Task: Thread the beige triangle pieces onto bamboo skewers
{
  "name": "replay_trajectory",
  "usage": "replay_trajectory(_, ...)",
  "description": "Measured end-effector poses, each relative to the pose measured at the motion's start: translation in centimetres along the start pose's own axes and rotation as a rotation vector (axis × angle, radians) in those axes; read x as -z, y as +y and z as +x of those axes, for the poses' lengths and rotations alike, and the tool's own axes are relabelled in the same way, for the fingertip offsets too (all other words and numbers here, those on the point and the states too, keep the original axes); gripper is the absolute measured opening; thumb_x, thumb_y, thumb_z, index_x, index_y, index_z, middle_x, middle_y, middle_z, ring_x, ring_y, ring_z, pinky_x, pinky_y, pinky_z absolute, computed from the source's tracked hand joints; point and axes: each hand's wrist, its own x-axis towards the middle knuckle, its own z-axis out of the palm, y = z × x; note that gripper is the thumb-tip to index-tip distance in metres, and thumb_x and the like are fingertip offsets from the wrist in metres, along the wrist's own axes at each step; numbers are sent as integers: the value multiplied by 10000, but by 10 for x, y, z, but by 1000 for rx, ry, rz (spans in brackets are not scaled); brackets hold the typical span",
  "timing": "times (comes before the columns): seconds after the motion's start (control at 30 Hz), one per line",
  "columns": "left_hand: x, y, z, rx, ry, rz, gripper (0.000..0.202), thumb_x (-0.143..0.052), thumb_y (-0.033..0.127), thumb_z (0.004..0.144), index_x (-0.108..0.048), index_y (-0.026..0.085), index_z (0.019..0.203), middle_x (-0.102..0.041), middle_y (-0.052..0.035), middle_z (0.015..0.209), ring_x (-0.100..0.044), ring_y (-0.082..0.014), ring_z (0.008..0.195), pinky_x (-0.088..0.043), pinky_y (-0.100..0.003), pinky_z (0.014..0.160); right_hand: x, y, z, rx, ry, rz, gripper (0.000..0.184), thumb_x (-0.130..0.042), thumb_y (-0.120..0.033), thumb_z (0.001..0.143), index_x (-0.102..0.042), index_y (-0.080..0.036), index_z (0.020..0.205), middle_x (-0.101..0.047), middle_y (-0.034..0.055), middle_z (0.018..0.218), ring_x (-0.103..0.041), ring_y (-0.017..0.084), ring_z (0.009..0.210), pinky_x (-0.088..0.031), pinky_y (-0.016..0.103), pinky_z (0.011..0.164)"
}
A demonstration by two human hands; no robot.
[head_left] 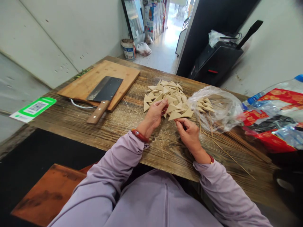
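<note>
A heap of tan triangular tofu pieces (pixel 165 93) lies on the worn wooden table (pixel 111 126). My left hand (pixel 155 114) rests at the heap's near edge, fingers curled around one triangle. My right hand (pixel 188 132) is just to its right, fingers pinched closed on a thin bamboo skewer whose tip meets a triangle (pixel 176 115). Both wrists show lilac sleeves and red bracelets.
A clear plastic bag (pixel 216 107) with more triangles lies right of the heap, with loose bamboo skewers (pixel 227 153) beside it. A cleaver (pixel 104 94) lies on a wooden cutting board (pixel 94 80) at left. Red-and-blue packaged goods (pixel 274 116) crowd the right edge. A wooden stool (pixel 47 192) stands below.
</note>
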Motion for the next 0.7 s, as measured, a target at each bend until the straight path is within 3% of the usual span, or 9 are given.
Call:
replay_trajectory(0.17,5,3,5,-83,60,41,293,-794,426,740,-681,158,772,-670,8,707,-558,-71,599,-389,-199,570,-2,0,-1,15,-20,7,194,-551,-293,905,-719,-208,854,-740,37,775,-659,179,668,-474,294,652)
replay_trajectory(0.7,3,7,4,-150,24,17,250,-839,329,680,-662,153,672,-633,28,639,-523,-57,576,-387,-195,559,-3,0,0,13,-24,19,198,-544,-296,906,-713,-216,841,-747,42,789,-669,188,701,-488,305,671)
